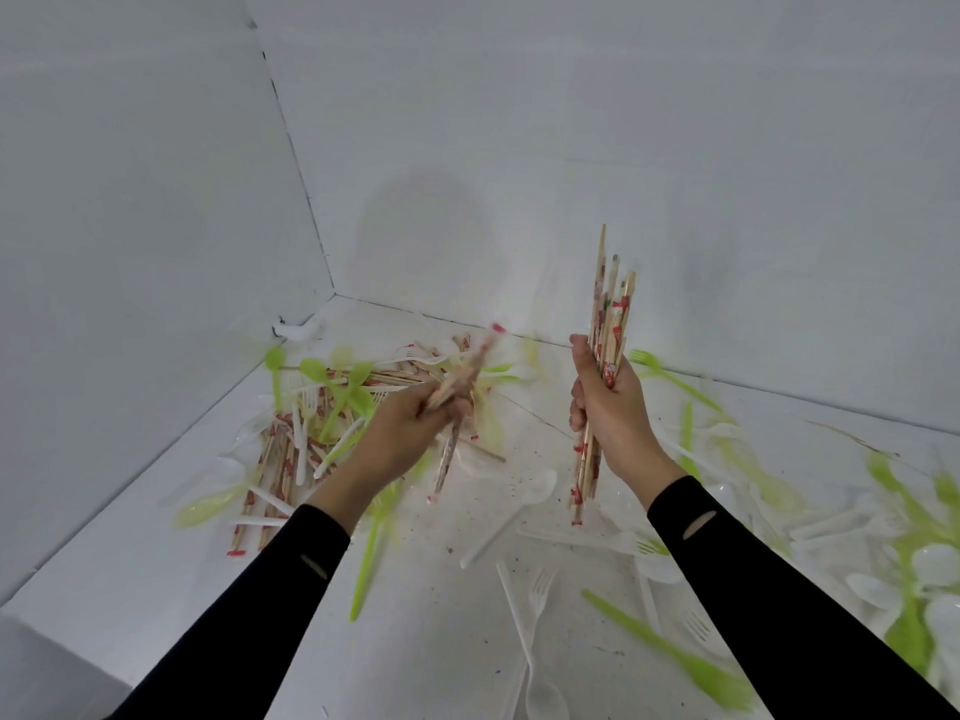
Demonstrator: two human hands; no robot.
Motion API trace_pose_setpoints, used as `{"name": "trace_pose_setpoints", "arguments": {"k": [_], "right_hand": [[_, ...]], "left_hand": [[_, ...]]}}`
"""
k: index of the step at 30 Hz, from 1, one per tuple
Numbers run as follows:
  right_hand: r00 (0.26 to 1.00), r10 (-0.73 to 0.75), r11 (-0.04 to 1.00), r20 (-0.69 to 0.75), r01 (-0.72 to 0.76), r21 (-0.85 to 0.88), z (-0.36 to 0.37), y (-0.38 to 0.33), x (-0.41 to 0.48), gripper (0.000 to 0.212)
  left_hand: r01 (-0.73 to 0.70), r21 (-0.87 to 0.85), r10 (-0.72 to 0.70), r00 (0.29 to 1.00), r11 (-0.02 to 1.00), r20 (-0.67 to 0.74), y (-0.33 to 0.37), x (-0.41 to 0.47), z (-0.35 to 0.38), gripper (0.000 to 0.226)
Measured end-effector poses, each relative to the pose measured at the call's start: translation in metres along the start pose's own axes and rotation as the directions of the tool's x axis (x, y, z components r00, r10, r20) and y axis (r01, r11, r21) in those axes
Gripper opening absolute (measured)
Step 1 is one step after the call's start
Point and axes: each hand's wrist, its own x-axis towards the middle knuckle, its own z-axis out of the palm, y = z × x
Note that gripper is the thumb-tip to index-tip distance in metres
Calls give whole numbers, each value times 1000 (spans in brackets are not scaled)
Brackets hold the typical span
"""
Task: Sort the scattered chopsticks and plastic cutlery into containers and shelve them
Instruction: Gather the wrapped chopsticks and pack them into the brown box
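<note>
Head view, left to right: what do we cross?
Chopstick pile → left hand gripping chopsticks → white spoon → right hand gripping chopstick bundle → cutlery heap.

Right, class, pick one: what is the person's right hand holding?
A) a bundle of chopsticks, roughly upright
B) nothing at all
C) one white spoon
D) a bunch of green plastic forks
A: the right hand grips a bundle of chopsticks that stands roughly upright, with its ends sticking out above and below the fist.
</note>
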Motion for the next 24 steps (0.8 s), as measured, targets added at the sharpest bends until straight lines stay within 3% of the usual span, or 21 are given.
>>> {"name": "trace_pose_setpoints", "arguments": {"k": [3, 5, 11, 15, 19, 22, 24], "right_hand": [[998, -27, 999, 52, 26, 21, 5, -2, -2, 29], [997, -22, 999, 70, 20, 35, 8, -3, -3, 26], [990, -37, 998, 138, 42, -35, 16, 2, -3, 19], [990, -66, 992, 125, 78, -97, 19, 2, -7, 12], [991, -92, 992, 93, 99, -77, 19, -3, -10, 31], [993, -79, 996, 90, 81, -22, 17, 2, -11, 30], [996, -40, 999, 81, 41, -15, 16, 10, -14, 37]], "left_hand": [[-15, -234, -5, 996, 972, -86, 8, -2, -7, 17], [-13, -301, -16, 996, 954, -91, 5, -2, -10, 20], [-82, -233, 47, 987, 969, -152, -4, -2, -2, 25], [-96, -222, 43, 972, 970, -232, -10, -6, 15, 11], [-101, -267, 15, 952, 958, -304, -24, -19, 30, 13], [-94, -286, 1, 950, 954, -311, -39, -30, 37, 11], [-16, -293, -75, 952, 956, -297, -51, -39, 41, 15]]}}
